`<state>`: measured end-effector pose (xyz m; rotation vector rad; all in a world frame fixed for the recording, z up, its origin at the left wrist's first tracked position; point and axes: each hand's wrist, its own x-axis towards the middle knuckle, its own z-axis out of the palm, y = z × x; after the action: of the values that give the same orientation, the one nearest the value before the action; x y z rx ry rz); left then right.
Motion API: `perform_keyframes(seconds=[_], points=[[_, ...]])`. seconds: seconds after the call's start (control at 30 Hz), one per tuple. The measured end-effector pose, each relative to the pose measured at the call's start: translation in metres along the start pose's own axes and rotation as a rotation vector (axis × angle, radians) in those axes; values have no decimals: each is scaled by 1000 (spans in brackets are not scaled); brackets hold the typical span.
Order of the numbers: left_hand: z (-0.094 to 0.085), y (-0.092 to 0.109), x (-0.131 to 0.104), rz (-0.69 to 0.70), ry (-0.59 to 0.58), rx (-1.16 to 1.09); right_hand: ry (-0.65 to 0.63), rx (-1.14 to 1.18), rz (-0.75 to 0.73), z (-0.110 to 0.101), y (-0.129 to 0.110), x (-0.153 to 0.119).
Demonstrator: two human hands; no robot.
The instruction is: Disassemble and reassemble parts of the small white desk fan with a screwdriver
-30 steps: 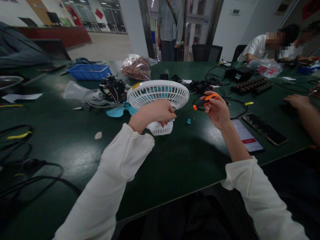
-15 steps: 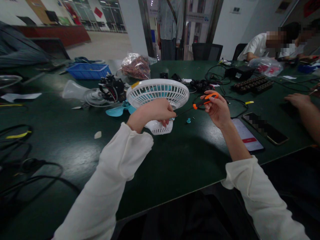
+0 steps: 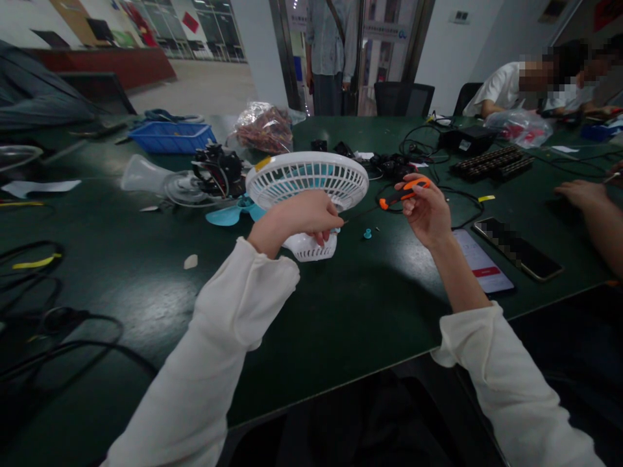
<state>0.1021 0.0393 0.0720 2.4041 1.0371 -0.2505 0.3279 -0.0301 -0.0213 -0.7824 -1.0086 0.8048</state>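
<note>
A white desk fan (image 3: 357, 175) with a slatted guard stands on the green table, its rear housing (image 3: 315, 251) below my left hand (image 3: 306, 217). That hand is curled closed over the fan's middle, thumb and forefinger pinched at the right side; the exact spot gripped is hidden. My right hand (image 3: 427, 211) holds an orange and black screwdriver (image 3: 407, 190) by its handle, with the thin shaft slanting down-left to my left fingertips. A small blue cap (image 3: 368, 233) and a tiny metal piece (image 3: 377, 229) lie right of the fan. Light-blue fan blades (image 3: 226, 216) rest at left.
Two phones (image 3: 516, 250) lie at right, near another person's hand (image 3: 579, 194). A blue basket (image 3: 172, 137), a bagged brown bundle (image 3: 267, 130) and a clear-based motor assembly (image 3: 219, 172) stand behind. Black cables (image 3: 63, 318) spread at left. A person stands beyond the table.
My right hand and the screwdriver have shifted slightly to the right, away from the fan. My left hand stays where it was.
</note>
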Motion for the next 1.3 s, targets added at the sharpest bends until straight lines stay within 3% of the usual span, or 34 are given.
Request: perform_keyframes(seconds=[0.5, 0.77, 1.03, 1.3], points=[[1, -5, 4, 6, -9, -55, 7, 49, 29, 5, 0, -2], [0, -5, 3, 43, -23, -60, 102, -35, -21, 8, 5, -1], [1, -6, 4, 35, -29, -71, -22, 25, 30, 0, 1, 1], [1, -6, 4, 32, -26, -82, 123, -36, 15, 8, 4, 0]])
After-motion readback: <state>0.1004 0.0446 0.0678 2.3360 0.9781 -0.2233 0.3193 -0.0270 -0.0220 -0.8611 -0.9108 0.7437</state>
